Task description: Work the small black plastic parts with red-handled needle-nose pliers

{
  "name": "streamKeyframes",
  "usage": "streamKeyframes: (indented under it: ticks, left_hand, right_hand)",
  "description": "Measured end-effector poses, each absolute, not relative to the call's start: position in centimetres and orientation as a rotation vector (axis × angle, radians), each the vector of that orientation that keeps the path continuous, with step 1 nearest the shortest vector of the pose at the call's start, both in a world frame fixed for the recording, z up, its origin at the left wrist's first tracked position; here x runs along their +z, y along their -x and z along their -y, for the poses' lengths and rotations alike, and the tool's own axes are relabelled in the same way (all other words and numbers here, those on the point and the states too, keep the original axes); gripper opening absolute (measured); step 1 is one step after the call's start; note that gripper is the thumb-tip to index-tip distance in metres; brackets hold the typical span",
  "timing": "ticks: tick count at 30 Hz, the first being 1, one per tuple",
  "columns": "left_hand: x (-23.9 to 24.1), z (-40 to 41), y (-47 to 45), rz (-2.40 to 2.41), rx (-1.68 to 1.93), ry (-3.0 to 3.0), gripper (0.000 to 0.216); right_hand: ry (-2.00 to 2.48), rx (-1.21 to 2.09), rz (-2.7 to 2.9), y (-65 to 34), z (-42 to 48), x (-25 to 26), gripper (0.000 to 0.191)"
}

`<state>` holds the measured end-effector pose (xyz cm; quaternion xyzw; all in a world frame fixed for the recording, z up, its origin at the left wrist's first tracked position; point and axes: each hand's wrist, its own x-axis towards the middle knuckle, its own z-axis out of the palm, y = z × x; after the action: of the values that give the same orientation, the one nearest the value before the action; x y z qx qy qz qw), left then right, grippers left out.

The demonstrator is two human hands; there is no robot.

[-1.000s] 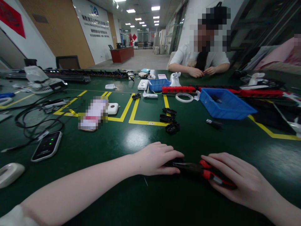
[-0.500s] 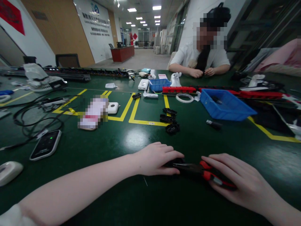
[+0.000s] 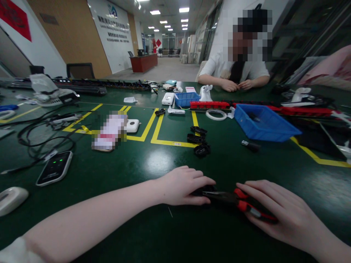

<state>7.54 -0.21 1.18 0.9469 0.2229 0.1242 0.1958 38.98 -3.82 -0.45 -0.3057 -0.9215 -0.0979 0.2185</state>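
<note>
My right hand [image 3: 279, 208] is closed around the red handles of a pair of pliers [image 3: 242, 200], whose dark jaws point left. The jaw tips reach a small black part [image 3: 203, 190], which my left hand [image 3: 183, 186] pinches between thumb and fingers. Most of that part is hidden by my fingers, so its kind and whether the jaws grip it cannot be told. Beyond my hands, several similar-looking black plastic pieces [image 3: 199, 139] lie by the yellow tape corner. A thin pin-like sliver [image 3: 170, 212] rests on the table below my left wrist.
A blue bin [image 3: 265, 124] stands at the right behind a short black cylinder [image 3: 251, 145]. A phone [image 3: 109, 133], a white box [image 3: 133, 126], a black-faced device [image 3: 55, 168] and cables [image 3: 20, 137] lie left. Across the table [image 3: 131, 226] sits another person [image 3: 233, 76].
The view has shifted very slightly. My hands, the pliers and the black part hold nearly the same positions. The device at the left now shows two green lights instead of one.
</note>
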Motion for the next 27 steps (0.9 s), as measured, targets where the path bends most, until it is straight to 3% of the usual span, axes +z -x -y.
streamKeyframes:
  ticks: [27]
  left_hand:
    - [0.9, 0.2, -7.5, -0.616, 0.361, -2.655, 0.045]
  right_hand:
    - [0.95, -0.191, 2.484, -38.9, 4.4, -1.3, 0.039]
